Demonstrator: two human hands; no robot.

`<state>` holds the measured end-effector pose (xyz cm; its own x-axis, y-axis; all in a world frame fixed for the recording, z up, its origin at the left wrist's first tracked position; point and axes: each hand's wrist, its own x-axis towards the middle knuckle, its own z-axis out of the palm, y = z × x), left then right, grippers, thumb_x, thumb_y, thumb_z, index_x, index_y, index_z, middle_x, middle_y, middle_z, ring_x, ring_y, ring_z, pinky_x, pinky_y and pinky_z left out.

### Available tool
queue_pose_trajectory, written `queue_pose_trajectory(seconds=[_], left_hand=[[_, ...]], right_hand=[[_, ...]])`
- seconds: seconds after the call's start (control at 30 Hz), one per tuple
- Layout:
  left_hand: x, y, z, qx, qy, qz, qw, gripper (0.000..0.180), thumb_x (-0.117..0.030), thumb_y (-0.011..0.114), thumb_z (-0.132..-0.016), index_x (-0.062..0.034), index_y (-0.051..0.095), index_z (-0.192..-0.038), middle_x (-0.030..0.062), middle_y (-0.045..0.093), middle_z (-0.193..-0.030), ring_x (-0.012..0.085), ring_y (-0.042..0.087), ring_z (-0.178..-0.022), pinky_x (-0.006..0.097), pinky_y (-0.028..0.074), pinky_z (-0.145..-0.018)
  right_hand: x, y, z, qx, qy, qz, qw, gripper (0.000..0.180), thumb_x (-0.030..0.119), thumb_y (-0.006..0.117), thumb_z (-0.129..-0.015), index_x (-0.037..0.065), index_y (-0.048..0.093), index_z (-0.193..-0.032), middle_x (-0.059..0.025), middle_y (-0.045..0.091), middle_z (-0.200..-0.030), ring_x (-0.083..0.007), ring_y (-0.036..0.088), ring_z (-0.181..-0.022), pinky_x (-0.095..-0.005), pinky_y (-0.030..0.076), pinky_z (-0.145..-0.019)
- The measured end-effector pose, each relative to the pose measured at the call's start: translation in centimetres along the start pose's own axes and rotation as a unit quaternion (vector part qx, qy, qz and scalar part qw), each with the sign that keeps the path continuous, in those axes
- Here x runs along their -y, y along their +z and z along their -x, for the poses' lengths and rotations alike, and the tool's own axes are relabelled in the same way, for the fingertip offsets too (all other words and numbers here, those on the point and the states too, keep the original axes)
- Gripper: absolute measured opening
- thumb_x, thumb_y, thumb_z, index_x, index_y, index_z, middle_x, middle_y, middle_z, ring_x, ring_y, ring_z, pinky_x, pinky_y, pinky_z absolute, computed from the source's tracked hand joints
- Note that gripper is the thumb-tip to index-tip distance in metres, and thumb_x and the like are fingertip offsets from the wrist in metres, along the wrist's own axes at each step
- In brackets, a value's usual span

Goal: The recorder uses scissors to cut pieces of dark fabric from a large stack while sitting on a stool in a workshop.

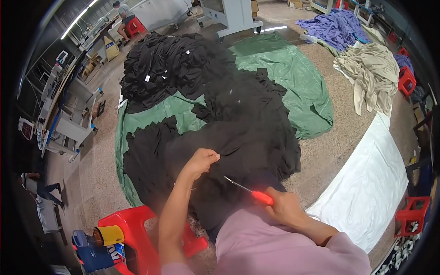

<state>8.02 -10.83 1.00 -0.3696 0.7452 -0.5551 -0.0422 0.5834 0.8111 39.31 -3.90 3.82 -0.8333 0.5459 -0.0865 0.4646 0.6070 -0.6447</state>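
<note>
Black cloth (pixel 206 137) lies over my lap and spreads ahead of me onto a large heap of black garments (pixel 165 64). My left hand (pixel 201 162) is closed in a pinch at the cloth, fingertips together on a fold. In my right hand (pixel 286 208) is a red-handled tool (pixel 262 197) with a slim metal blade. Its tip points up and left, a short way from my left fingers and over the cloth. Whether the tool is a pair of snips or a seam ripper cannot be made out. Small white tags show on the heap.
A green sheet (pixel 307 96) lies under the heap. To my left is a red stool (pixel 137 224) with a yellow roll (pixel 111 235) and a dark blue box. White sheeting (pixel 366 188) lies at right, beyond it beige and purple cloth piles. A person (pixel 123 18) sits far left.
</note>
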Motion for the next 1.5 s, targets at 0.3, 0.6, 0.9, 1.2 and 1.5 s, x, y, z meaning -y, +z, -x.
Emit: queue_pose_trajectory(seconds=[0.3, 0.6, 0.9, 1.2, 1.5], left_hand=[[-1.2, -0.4, 1.0, -0.041, 0.019, 0.003, 0.999, 0.019, -0.020, 0.064, -0.094, -0.0093, 0.066, -0.079, -0.0102, 0.049, -0.065, 0.0017, 0.034, -0.051, 0.020, 0.027, -0.047], [-1.4, -0.4, 1.3, -0.041, 0.015, -0.025, 0.999, 0.023, -0.021, 0.062, -0.094, -0.0061, 0.065, -0.077, -0.0057, 0.049, -0.062, 0.0061, 0.044, -0.055, 0.026, 0.035, -0.047], [-0.9, 0.4, -0.7, -0.031, 0.046, -0.059, 0.997, 0.022, -0.021, 0.064, -0.092, -0.0051, 0.064, -0.077, -0.0005, 0.057, -0.064, 0.0099, 0.051, -0.057, 0.029, 0.040, -0.051], [-6.8, 11.4, -4.9, -0.218, 0.292, -0.557, 0.746, 0.109, -0.033, 0.090, -0.055, -0.0251, 0.032, -0.147, 0.0317, 0.043, -0.135, 0.0389, 0.059, -0.108, 0.048, 0.052, -0.077], [-13.6, 2.3, -5.3, -0.284, 0.313, -0.531, 0.735, 0.014, -0.017, 0.069, -0.069, -0.0056, 0.074, -0.077, 0.0158, 0.070, -0.082, 0.0300, 0.070, -0.082, 0.044, 0.055, -0.071]], right_hand=[[0.1, 0.0, -0.3, -0.019, -0.011, 0.005, 1.000, 0.028, 0.017, 0.068, -0.075, 0.010, 0.056, -0.099, -0.0154, 0.067, -0.081, -0.0391, 0.064, -0.069, -0.0487, 0.050, -0.059], [0.2, 0.5, -0.6, -0.011, -0.016, 0.016, 1.000, 0.030, 0.017, 0.068, -0.074, 0.010, 0.054, -0.099, -0.0153, 0.067, -0.082, -0.0391, 0.064, -0.068, -0.0491, 0.050, -0.059], [-1.0, 0.0, -1.1, -0.096, -0.010, -0.081, 0.992, 0.024, 0.024, 0.072, -0.082, 0.009, 0.060, -0.097, -0.0162, 0.066, -0.076, -0.0384, 0.065, -0.067, -0.0458, 0.050, -0.057], [-5.4, -0.8, -2.7, -0.231, 0.082, -0.176, 0.953, 0.023, 0.021, 0.072, -0.088, 0.005, 0.063, -0.102, -0.0145, 0.063, -0.075, -0.0246, 0.061, -0.068, -0.0356, 0.048, -0.066], [-10.5, -1.7, -2.2, -0.219, 0.102, -0.230, 0.943, 0.039, 0.022, 0.059, -0.098, -0.001, 0.057, -0.129, -0.0129, 0.065, -0.111, -0.0233, 0.060, -0.101, -0.0341, 0.047, -0.092]])
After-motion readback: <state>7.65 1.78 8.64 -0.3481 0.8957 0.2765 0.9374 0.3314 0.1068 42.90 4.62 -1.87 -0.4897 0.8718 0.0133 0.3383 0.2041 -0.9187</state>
